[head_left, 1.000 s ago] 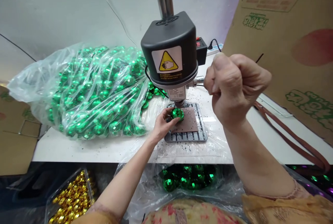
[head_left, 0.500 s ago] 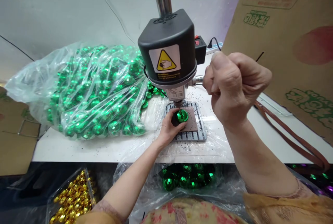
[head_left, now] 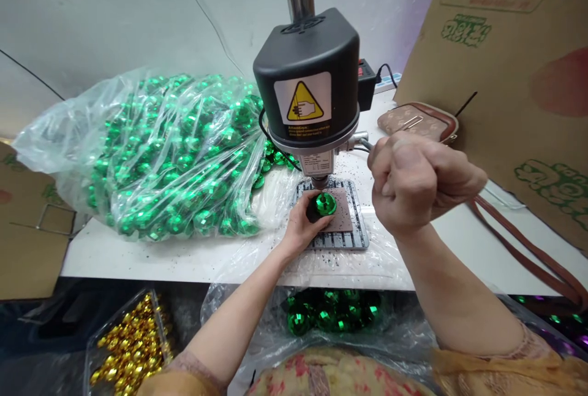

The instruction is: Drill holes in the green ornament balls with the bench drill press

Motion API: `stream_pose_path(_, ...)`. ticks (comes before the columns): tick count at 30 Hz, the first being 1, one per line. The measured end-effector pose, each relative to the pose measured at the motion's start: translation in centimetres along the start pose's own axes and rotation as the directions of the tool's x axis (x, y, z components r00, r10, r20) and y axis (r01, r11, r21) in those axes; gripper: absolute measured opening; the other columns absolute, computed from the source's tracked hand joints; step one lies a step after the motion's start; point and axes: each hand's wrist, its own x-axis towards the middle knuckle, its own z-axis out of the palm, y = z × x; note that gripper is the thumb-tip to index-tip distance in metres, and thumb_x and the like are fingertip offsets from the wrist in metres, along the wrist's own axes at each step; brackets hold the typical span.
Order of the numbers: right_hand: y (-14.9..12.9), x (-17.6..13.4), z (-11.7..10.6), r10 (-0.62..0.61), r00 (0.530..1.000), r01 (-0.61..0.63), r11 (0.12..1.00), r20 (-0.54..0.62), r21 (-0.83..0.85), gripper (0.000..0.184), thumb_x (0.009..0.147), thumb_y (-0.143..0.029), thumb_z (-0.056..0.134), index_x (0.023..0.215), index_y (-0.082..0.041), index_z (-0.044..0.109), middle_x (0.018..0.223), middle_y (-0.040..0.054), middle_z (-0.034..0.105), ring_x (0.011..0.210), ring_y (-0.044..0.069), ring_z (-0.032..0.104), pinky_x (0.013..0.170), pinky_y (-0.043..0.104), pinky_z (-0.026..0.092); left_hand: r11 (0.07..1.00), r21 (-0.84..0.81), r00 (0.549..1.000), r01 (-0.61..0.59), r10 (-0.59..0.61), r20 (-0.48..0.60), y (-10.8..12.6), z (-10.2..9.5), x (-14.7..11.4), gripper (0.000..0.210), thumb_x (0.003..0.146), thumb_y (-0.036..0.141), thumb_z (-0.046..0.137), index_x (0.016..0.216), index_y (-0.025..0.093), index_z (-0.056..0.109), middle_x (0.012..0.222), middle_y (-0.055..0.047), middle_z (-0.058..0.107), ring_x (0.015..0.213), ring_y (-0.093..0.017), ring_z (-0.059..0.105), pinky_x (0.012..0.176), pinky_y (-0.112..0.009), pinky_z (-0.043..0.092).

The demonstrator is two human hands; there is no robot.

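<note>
A small drill press (head_left: 307, 83), black with a yellow warning label, stands over a slotted metal base plate (head_left: 359, 215). On a brown pad (head_left: 342, 215) on that plate, my left hand (head_left: 299, 224) grips a shiny green faceted ball (head_left: 326, 203) under the chuck (head_left: 320, 182). Thumb and fingers hold the ball from its left side. Whether the bit touches the ball I cannot make out. My right hand (head_left: 420, 184) is closed in a fist around the press's feed lever (head_left: 366, 143); most of the lever is hidden by the fingers.
A clear plastic bag (head_left: 179, 163) of green balls lies left of the press. More green balls (head_left: 331, 310) sit below the table edge, gold balls (head_left: 133, 347) in a bin at lower left. A patterned purse (head_left: 413, 120) and a large cardboard box (head_left: 514, 65) stand right.
My right hand has come down a little with the lever, uncovering the purse behind it. The view has shifted slightly. My left hand still holds the ball on the pad.
</note>
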Motion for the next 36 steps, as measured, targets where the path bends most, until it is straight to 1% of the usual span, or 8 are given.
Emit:
stream_pose_path(5,0.4,-0.3,-0.2,-0.035,0.999,0.035,0.999,0.003,0.026,0.05,0.089,-0.014,0.059,0.054,-0.018,0.023,0.048,-0.0052,0.026,0.041,0.005,0.023,0.046,0.03,0.014,1.0,-0.007,1.0,-0.006,0.006,0.0,-0.1,0.0,0.0,0.052,0.081,0.031,0.082,0.127,0.022,0.059,0.124,-0.009,0.071,0.114,-0.026,0.069,0.1,-0.043,0.056)
stream_pose_path(11,1.4,-0.9,-0.7,-0.163,0.986,0.162,0.985,0.021,0.053,0.05,0.087,-0.012,0.059,0.056,-0.018,0.02,0.049,-0.0063,0.018,0.038,0.004,0.024,0.043,0.028,0.016,0.999,-0.034,1.0,-0.007,0.007,0.007,-0.2,0.0,0.0,0.052,0.081,0.029,0.082,0.127,0.022,0.057,0.123,-0.009,0.071,0.113,-0.025,0.069,0.1,-0.042,0.056)
stream_pose_path(16,1.8,-1.2,-1.0,-0.186,0.982,0.184,0.982,0.04,0.03,0.05,0.086,-0.015,0.059,0.055,-0.019,0.02,0.046,-0.0061,0.023,0.038,0.005,0.02,0.041,0.029,0.017,1.0,-0.019,1.0,0.0,0.0,-0.008,-0.4,0.1,0.0,0.052,0.081,0.031,0.082,0.126,0.022,0.058,0.124,-0.009,0.071,0.113,-0.025,0.069,0.099,-0.042,0.056)
stream_pose_path(24,2.1,-2.3,-2.0,-0.253,0.961,0.244,0.966,0.115,0.088,0.046,0.079,-0.002,0.056,0.059,-0.021,0.018,0.051,-0.0065,0.026,0.04,0.005,0.025,0.043,0.03,0.02,1.0,-0.018,1.0,0.007,-0.006,0.004,-0.2,-0.1,0.0,0.051,0.081,0.031,0.082,0.125,0.023,0.058,0.121,-0.008,0.071,0.11,-0.025,0.07,0.097,-0.042,0.057)
stream_pose_path(27,1.1,-1.7,-1.4,-0.168,0.981,0.163,0.985,0.096,0.057,0.048,0.082,-0.002,0.057,0.057,-0.019,0.02,0.05,-0.0066,0.026,0.041,0.004,0.027,0.044,0.029,0.02,1.0,-0.013,1.0,-0.003,0.003,-0.007,-0.2,0.1,0.0,0.052,0.08,0.028,0.083,0.125,0.022,0.058,0.121,-0.009,0.071,0.111,-0.025,0.07,0.098,-0.042,0.057)
stream_pose_path(30,-0.1,0.4,0.1,0.053,0.998,-0.054,0.998,0.026,0.027,0.046,0.089,-0.009,0.057,0.054,-0.017,0.029,0.047,-0.0067,0.03,0.041,0.004,0.028,0.045,0.028,0.015,1.0,0.021,0.999,0.014,-0.013,-0.04,-0.2,0.4,0.0,0.054,0.077,0.027,0.084,0.125,0.022,0.059,0.122,-0.008,0.071,0.112,-0.026,0.069,0.099,-0.043,0.056)
stream_pose_path(32,-0.4,2.1,1.0,0.064,0.997,-0.062,0.996,-0.034,0.066,0.046,0.087,-0.009,0.061,0.053,-0.019,0.031,0.045,-0.0075,0.027,0.039,0.004,0.03,0.043,0.028,0.016,0.997,0.055,0.996,0.047,-0.043,-0.08,0.2,0.3,-0.2,0.052,0.077,0.028,0.083,0.123,0.022,0.06,0.12,-0.008,0.071,0.113,-0.027,0.069,0.099,-0.044,0.056)
stream_pose_path(36,-0.1,4.0,1.6,0.122,0.992,-0.125,0.988,0.036,0.093,0.046,0.09,-0.007,0.059,0.052,-0.02,0.036,0.043,-0.0078,0.027,0.038,0.005,0.033,0.041,0.026,0.026,0.983,0.178,0.987,0.046,-0.017,-0.16,2.3,-1.5,-2.5,0.044,0.078,0.034,0.083,0.114,0.022,0.061,0.109,-0.007,0.07,0.104,-0.026,0.068,0.089,-0.04,0.055)
